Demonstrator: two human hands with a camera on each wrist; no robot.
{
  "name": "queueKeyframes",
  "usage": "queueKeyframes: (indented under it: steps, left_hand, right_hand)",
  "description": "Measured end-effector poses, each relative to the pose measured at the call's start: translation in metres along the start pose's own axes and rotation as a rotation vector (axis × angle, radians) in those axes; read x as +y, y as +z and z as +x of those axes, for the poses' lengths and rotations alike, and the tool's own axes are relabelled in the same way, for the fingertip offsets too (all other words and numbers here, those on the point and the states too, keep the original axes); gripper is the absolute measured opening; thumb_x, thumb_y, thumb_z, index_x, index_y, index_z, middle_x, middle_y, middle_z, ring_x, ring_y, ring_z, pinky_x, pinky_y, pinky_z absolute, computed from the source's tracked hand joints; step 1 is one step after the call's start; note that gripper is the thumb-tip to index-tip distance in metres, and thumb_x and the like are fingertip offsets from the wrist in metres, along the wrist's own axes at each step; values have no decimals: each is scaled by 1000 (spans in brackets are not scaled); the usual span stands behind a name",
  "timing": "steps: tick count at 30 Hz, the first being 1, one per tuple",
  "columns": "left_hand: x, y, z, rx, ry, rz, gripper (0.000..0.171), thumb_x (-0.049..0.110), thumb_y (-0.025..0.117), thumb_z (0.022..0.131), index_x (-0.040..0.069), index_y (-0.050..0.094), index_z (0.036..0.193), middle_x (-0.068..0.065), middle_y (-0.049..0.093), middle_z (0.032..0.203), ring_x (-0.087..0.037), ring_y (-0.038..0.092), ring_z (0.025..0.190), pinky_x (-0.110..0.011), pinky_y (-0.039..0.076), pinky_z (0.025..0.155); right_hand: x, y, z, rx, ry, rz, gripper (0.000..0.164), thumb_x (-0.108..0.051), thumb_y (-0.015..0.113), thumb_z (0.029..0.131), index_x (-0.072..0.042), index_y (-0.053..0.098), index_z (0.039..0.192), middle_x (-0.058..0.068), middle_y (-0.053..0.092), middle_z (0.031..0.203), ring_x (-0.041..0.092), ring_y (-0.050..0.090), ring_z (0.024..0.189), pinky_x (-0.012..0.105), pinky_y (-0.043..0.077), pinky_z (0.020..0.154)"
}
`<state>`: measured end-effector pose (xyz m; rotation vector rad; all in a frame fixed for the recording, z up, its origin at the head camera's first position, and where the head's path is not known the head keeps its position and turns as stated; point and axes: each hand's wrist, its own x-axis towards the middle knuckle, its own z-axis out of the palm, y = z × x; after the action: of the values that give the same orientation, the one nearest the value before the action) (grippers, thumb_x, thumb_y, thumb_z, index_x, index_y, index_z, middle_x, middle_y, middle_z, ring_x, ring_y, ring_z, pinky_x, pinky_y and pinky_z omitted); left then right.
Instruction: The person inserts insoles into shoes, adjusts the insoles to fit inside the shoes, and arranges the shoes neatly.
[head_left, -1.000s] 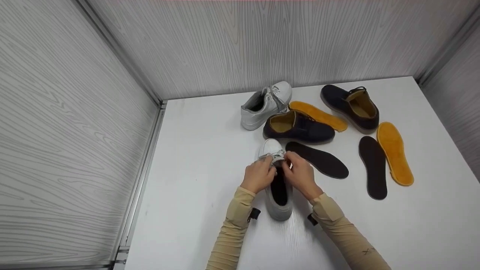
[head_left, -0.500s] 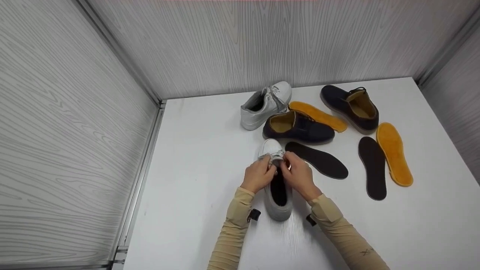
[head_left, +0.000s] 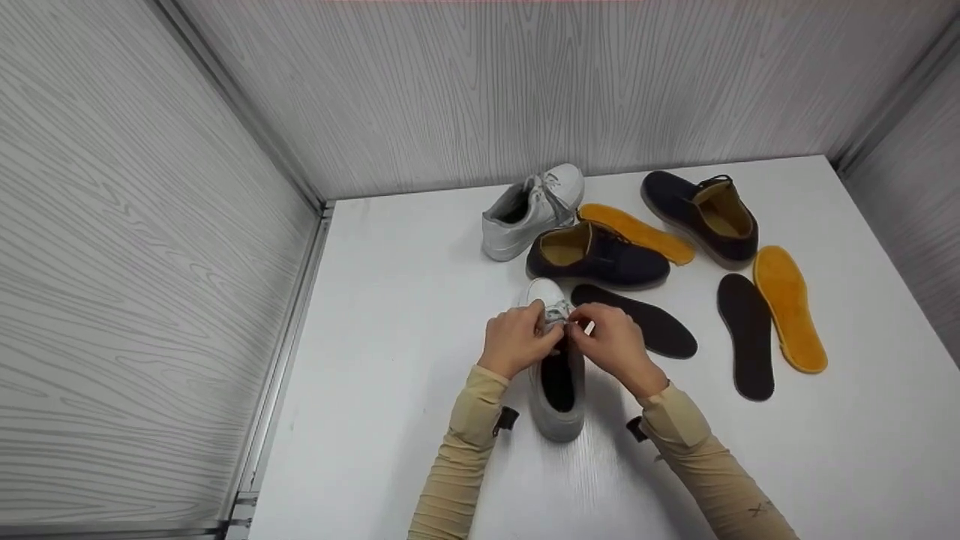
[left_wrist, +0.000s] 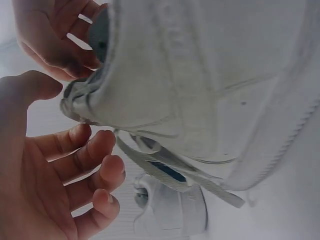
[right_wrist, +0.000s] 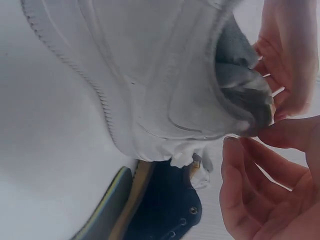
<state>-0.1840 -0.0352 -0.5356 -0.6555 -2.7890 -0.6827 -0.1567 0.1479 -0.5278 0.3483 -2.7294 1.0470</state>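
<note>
On the table, the shoes are the largest things, and none of them has visibly moved in the last second: the white shoe stands upright between the left hand and the right hand, its heel towards the person. The other white shoe is well ahead of the left hand, one dark shoe is ahead of the right hand, and a second dark shoe lies farther ahead, to the right. The insoles also stay: one black insole partly behind the right hand, another black insole farther to its right with an orange insole just beside, and a second orange insole ahead, between the dark shoes. What has changed is in the hands. The right hand has shifted a little outward and seems to pinch the edge of the tongue; the left hand has turned slightly, its thumb near the tongue, its fingers loosely bent and apart from the thumb. A lace hangs beside the left fingers. I judge this as a small change of hold; the work at the tongue looks unfinished.
</note>
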Motion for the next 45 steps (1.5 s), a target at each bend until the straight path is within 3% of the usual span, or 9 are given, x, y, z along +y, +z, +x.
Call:
queueKeyframes:
  steps: [6,13,19,23,28,35,39,45]
  left_hand:
    - [10,-6,10,100,65,37,29,32,62,91,14,51,71,2,51,57,-21,54,49,-37,41,45]
    - [22,-5,19,148,101,132,25,29,61,91,15,53,72,3,55,58,-21,55,48,-37,42,44]
    - [33,-6,29,181,180,192,24,28,62,91,14,56,72,2,56,57,-20,55,47,-35,43,43]
    - [41,-11,39,164,248,237,19,27,65,89,13,59,76,1,58,59,-20,58,49,-35,45,45]
    - [48,-17,53,50,321,281,16,26,68,88,10,63,86,-3,64,70,-23,66,60,-36,50,51]
    - [51,-13,73,-263,363,359,39,40,75,87,12,65,112,-4,67,101,-25,67,89,-39,53,73]
    - [50,-4,83,-382,364,359,55,46,75,85,12,61,126,-5,66,115,-26,65,100,-41,51,83]
    - [46,9,92,-504,334,321,74,49,76,83,12,52,142,-7,61,131,-27,63,111,-42,50,91]
  right_hand:
    - [13,-9,2,54,13,-67,8,-13,67,87,-11,74,90,4,70,81,21,63,65,45,50,59]
    - [44,-12,-2,36,86,-121,9,-16,69,86,-8,71,89,7,66,79,27,63,71,50,49,64]
    - [77,-11,-9,3,153,-168,31,-17,74,83,3,68,106,22,62,94,41,60,85,57,48,74]
    - [94,-14,-11,-45,196,-218,50,-23,78,81,8,61,116,33,56,109,52,55,96,62,45,78]
    - [109,-19,-15,-119,283,-254,69,-27,84,74,13,54,121,38,49,117,57,49,104,66,42,80]
    - [121,-21,-17,-191,345,-275,78,-30,88,70,15,51,120,38,47,119,56,45,107,67,40,82]
    - [125,-22,-17,-180,367,-271,75,-31,88,70,16,53,117,37,46,117,55,44,108,67,39,83]
    - [125,-21,-17,-184,388,-261,74,-33,86,68,18,54,112,37,44,112,54,43,105,66,39,83]
